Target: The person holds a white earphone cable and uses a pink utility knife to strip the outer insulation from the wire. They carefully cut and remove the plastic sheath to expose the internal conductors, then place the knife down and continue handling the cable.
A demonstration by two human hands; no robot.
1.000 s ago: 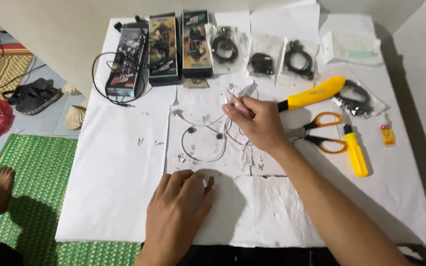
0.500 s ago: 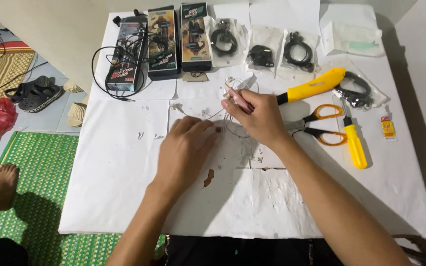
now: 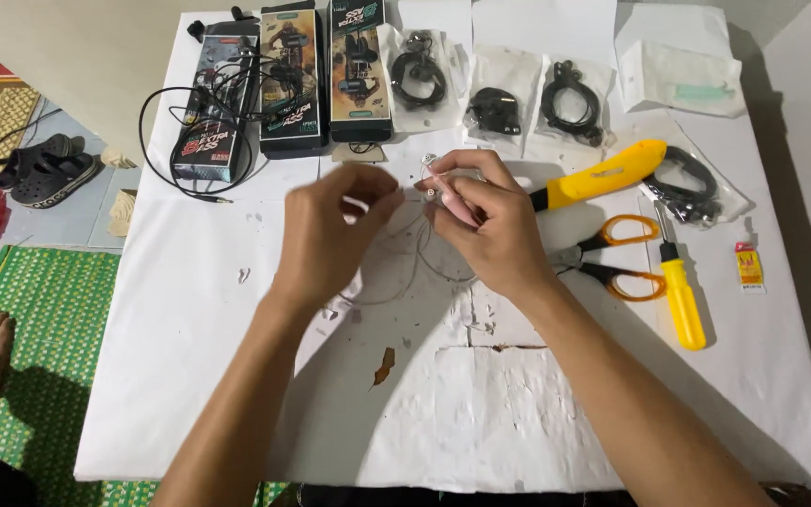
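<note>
White paper-covered table (image 3: 190,376) carries scissors (image 3: 617,258) and a yellow screwdriver (image 3: 680,286). Right hand (image 3: 490,221) pinches a small earpiece (image 3: 443,180), apparently pinkish; left hand (image 3: 330,230), fingers pinched together, grips its thin wire (image 3: 420,258).

L hand (image 3: 330,235) raised, fingers pinched, R hand (image 3: 490,225) curled, fingertips close

3 dark boxes (image 3: 295,80), clear bags (image 3: 495,103) far edge.
</note>
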